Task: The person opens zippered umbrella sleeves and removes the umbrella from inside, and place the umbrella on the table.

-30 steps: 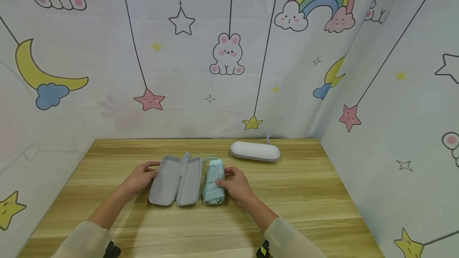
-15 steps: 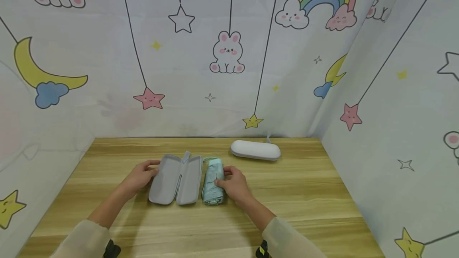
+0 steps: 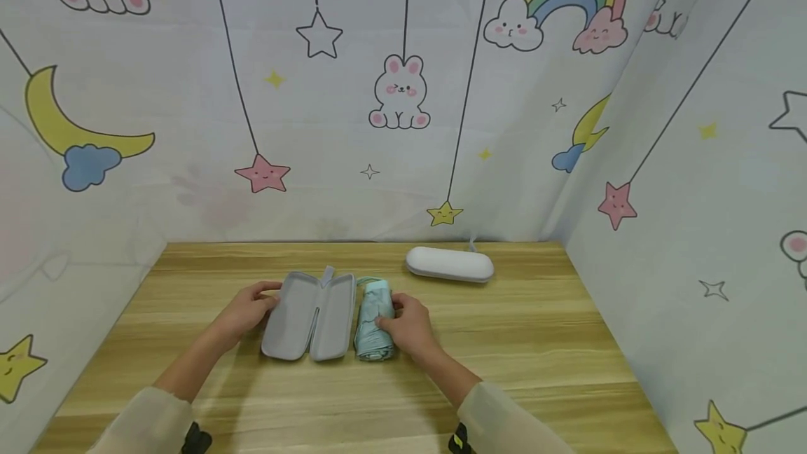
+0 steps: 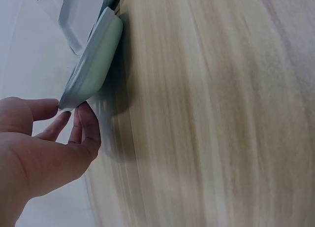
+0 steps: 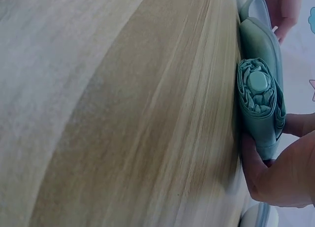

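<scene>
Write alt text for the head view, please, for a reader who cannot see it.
A person's left grip holds the edge of an open gray case while the right grip holds a rolled blue umbrella beside it. Farther back, a closed white case lies on the wooden table before a cartoon-printed cloth.

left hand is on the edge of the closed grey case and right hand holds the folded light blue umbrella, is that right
Not quite: the grey case is open, not closed, as the head view shows. The left hand is on its edge, and the right hand holds the folded light blue umbrella.
</scene>
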Available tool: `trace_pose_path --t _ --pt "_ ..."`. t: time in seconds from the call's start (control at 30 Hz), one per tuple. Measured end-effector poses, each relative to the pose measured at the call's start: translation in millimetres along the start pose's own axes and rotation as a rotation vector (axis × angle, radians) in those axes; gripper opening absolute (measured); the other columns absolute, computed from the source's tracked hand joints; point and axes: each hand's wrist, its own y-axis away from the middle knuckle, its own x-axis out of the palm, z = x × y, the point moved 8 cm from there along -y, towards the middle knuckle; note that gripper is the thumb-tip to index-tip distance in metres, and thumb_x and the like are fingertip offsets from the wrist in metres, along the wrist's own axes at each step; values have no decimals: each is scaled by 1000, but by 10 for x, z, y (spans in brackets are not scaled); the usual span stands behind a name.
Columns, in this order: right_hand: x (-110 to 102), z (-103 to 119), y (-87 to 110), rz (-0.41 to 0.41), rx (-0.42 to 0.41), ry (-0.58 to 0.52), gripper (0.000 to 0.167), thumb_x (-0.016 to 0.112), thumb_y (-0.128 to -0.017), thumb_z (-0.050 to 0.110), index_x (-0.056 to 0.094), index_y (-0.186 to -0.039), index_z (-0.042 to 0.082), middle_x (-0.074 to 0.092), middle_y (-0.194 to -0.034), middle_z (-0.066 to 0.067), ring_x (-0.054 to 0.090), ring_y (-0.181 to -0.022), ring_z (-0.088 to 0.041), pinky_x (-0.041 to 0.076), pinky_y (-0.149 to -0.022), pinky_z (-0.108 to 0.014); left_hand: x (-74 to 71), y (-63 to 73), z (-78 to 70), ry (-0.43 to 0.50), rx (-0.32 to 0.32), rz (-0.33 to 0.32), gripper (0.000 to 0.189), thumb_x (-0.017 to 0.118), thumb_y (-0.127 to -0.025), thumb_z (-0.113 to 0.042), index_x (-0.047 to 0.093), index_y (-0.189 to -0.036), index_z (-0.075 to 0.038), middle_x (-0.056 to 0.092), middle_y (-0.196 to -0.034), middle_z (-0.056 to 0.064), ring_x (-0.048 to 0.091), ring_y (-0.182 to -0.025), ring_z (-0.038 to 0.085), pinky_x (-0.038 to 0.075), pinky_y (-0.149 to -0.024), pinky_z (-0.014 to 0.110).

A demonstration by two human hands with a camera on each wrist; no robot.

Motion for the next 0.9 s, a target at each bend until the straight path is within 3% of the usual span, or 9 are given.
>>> trace_pose_path --t 0.4,0.67,0.8,0.9 --pt "-16 -38 -18 17 4 105 50 85 -89 12 67 -131 -9 70 -102 -14 64 -92 -22 57 -84 -44 0 4 -31 12 14 -1 52 45 -112 -11 35 -159 10 60 -134 32 65 -110 30 56 -85 38" --pt "-57 -70 -27 35 24 109 56 85 -91 19 63 -136 -8 69 -109 -13 66 -102 -27 57 -89 -47 -41 23 -109 -3 9 -5 54 45 -112 -13 34 -158 11 59 -135 33 64 -111 31 57 -87 39" --pt "-84 -67 -32 95 38 111 62 83 -93 23 57 -140 -7 68 -116 -18 67 -105 -30 58 -88 -48 -70 47 -236 -16 7 3 57 45 -113 -18 29 -159 12 52 -143 37 61 -119 37 56 -95 45" --pt "-96 -72 -32 191 90 54 67 81 -96 25 50 -148 -5 66 -124 -20 69 -103 -30 62 -80 -47 -76 75 -347 -93 19 5 61 45 -114 -24 27 -160 11 47 -147 38 57 -126 45 53 -101 52"
